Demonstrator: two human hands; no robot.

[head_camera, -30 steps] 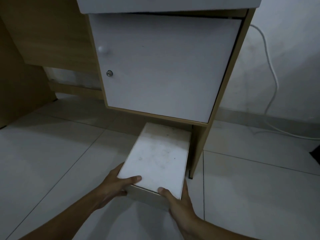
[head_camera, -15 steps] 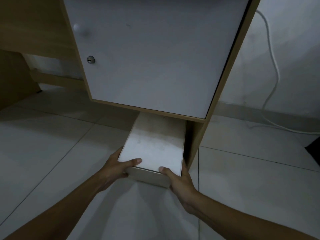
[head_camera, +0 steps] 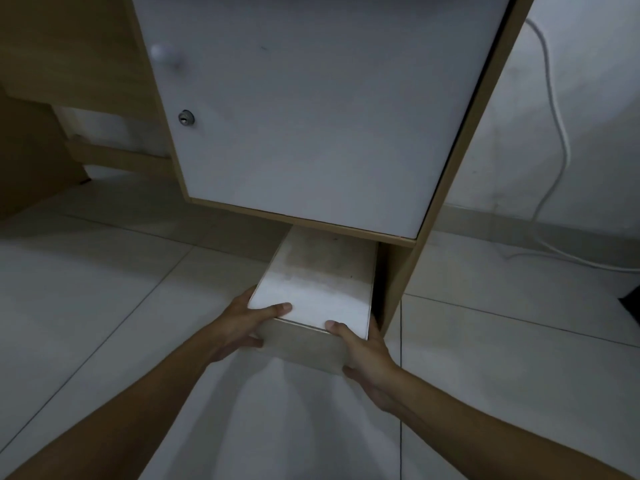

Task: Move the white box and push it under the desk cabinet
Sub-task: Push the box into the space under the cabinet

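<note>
Both hands, left point(head_camera: 239, 327) and right point(head_camera: 363, 355), are clamping the box's point(head_camera: 318, 289) near corners, thumbs on its lid, sliding it under the cabinet point(head_camera: 311, 116). Roughly half is lying beneath the cabinet, hard against its side panel point(head_camera: 398, 275); finishing likely calls for a straight forward push.

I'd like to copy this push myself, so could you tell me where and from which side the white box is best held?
Hold the white box at its two near corners, coming from the front, as the left hand and right hand do now. Its far end already sits under the desk cabinet, with the side panel close on the right, so probably only the near end offers room.
</note>
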